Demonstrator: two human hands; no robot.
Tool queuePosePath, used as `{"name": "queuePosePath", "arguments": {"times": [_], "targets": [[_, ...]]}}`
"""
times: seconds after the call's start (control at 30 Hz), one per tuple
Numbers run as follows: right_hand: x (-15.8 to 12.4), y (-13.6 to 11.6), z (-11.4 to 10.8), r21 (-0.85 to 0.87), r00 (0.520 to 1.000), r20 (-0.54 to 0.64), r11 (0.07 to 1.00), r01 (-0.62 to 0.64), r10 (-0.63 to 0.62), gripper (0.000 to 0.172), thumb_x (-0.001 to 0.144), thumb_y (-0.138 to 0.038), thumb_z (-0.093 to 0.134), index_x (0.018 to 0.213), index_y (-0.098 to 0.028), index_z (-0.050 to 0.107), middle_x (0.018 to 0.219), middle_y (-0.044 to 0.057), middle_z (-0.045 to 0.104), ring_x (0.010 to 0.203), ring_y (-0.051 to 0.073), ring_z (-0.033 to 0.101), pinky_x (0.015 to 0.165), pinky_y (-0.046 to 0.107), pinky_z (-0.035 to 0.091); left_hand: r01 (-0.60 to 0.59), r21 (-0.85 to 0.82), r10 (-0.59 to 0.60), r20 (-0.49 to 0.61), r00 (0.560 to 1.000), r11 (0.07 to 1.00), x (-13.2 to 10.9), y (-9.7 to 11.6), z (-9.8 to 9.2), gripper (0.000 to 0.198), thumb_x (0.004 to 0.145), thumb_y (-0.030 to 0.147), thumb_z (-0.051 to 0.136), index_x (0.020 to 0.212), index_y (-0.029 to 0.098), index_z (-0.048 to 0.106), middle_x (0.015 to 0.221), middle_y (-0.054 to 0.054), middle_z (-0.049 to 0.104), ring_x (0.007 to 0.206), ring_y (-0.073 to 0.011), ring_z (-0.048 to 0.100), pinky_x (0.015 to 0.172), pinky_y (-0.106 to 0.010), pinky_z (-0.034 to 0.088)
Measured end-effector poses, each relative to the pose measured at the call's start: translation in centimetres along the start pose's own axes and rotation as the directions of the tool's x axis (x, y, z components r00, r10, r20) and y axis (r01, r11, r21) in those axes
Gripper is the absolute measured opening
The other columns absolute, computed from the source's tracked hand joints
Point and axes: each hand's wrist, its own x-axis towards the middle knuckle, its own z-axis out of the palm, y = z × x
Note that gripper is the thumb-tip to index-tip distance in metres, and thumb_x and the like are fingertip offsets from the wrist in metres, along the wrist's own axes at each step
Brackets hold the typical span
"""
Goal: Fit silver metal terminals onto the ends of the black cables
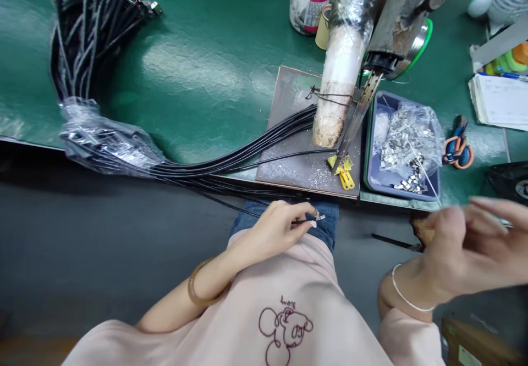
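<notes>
My left hand (284, 224) is closed in a pinch just below the table edge, above my lap. Between its thumb and forefinger is the end of a black cable with a small metal terminal (320, 217) on its tip. Held up at the right, my right hand (478, 245) is partly smeared by motion, its fingers curled. Something thin and pale shows between those fingers, too blurred to name. A thin white strand (427, 176) slants from the bin towards the thumb. More black cables (231, 160) run from a plastic-wrapped bundle (111, 143) onto a grey board (289, 162).
A white duct pipe (336, 80) and a metal-tipped tool (357, 118) hang over the board, near a yellow clip (345, 176). Right of them are a blue bin (371, 173) of small metal parts, cutters (458, 149) and a wire spool (418, 47). A jar (307, 3) stands behind.
</notes>
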Motion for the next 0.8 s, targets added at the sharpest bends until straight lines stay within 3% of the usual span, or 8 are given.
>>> {"name": "queuePosePath", "arguments": {"times": [0.1,0.2,0.33,0.43,0.53,0.6,0.7,0.8], "targets": [[3.1,2.3,-0.1,-0.151,0.963,0.261,0.988,-0.028,0.067,0.012,0.09,-0.033,0.072,0.095,-0.023,0.066,0.075,0.001,0.07,0.067,0.018,0.072,0.063,0.031,0.053,0.062,-0.2,-0.094,-0.156,0.983,0.978,-0.8,-1.0,0.6,0.019,0.09,0.023,0.07,0.105,0.015,0.075,0.086,-0.006,0.081,0.074,-0.016,0.075,0.072,-0.026,0.06],[6.4,5.9,0.2,-0.188,0.772,0.632,0.98,0.067,0.069,0.02,0.082,-0.037,0.08,0.079,-0.022,0.068,0.077,0.002,0.073,0.069,0.015,0.068,0.068,0.029,0.05,-0.083,-0.19,-0.006,-0.427,0.904,0.978,-0.7,-1.0,-0.2,0.012,0.089,0.023,0.072,0.097,0.014,0.076,0.09,-0.008,0.081,0.075,-0.017,0.076,0.072,-0.027,0.063],[9.5,8.7,1.2,-0.113,0.482,0.87,0.993,-0.019,0.108,0.022,0.079,-0.039,0.08,0.079,-0.018,0.072,0.081,0.003,0.075,0.072,0.012,0.066,0.067,0.024,0.048,-0.288,0.272,0.396,-0.597,0.697,0.918,1.7,-0.1,-2.8,0.01,0.092,0.012,0.065,0.088,0.014,0.074,0.086,-0.006,0.078,0.078,-0.0166,0.07,0.077,-0.031,0.058],[10.4,8.3,2.2,-0.135,0.387,0.914,0.991,0.014,0.119,0.016,0.081,-0.03,0.077,0.074,-0.017,0.07,0.074,-0.001,0.072,0.065,0.008,0.061,0.064,0.022,0.044,-0.196,0.607,0.549,-0.474,0.689,0.77,4.6,0.0,-4.4,0.011,0.094,0.014,0.063,0.093,0.014,0.074,0.094,-0.01,0.075,0.091,-0.0237,0.065,0.086,-0.04,0.053],[10.4,7.2,2.9,-0.151,0.4,0.91,0.985,0.078,0.108,0.015,0.079,-0.016,0.077,0.067,-0.016,0.068,0.067,-0.003,0.068,0.06,0.006,0.058,0.063,0.022,0.041,-0.068,0.723,0.488,-0.391,0.78,0.687,6.9,-0.3,-4.9,0.013,0.093,0.013,0.059,0.089,0.012,0.071,0.095,-0.013,0.07,0.091,-0.0274,0.059,0.082,-0.04,0.049],[10.2,6.9,3.1,-0.208,0.47,0.873,0.971,0.114,0.132,0.018,0.074,-0.008,0.078,0.063,-0.016,0.066,0.062,-0.004,0.066,0.057,0.006,0.056,0.062,0.023,0.038,-0.036,0.716,0.453,-0.401,0.796,0.697,7.6,-0.5,-4.8,0.014,0.093,0.011,0.055,0.09,0.012,0.069,0.093,-0.013,0.068,0.089,-0.027,0.057,0.082,-0.039,0.047],[9.7,7.0,3.2,-0.274,0.579,0.802,0.951,0.145,0.143,0.022,0.068,-0.001,0.078,0.061,-0.016,0.063,0.061,-0.004,0.064,0.057,0.008,0.055,0.062,0.024,0.036,-0.068,0.625,0.419,-0.435,0.797,0.778,6.9,0.2,-4.9,0.012,0.093,0.01,0.055,0.091,0.013,0.066,0.085,-0.009,0.068,0.084,-0.0243,0.056,0.08,-0.036,0.045],[9.2,7.6,3.1,-0.262,0.614,0.779,0.956,0.134,0.127,0.018,0.07,-0.003,0.074,0.067,-0.017,0.063,0.067,-0.002,0.067,0.06,0.009,0.058,0.064,0.025,0.038,-0.198,0.46,0.367,-0.313,0.876,0.866,4.8,2.0,-5.4,0.005,0.089,0.014,0.063,0.087,0.016,0.068,0.075,-0.004,0.067,0.077,-0.021,0.057,0.074,-0.032,0.045]]}}
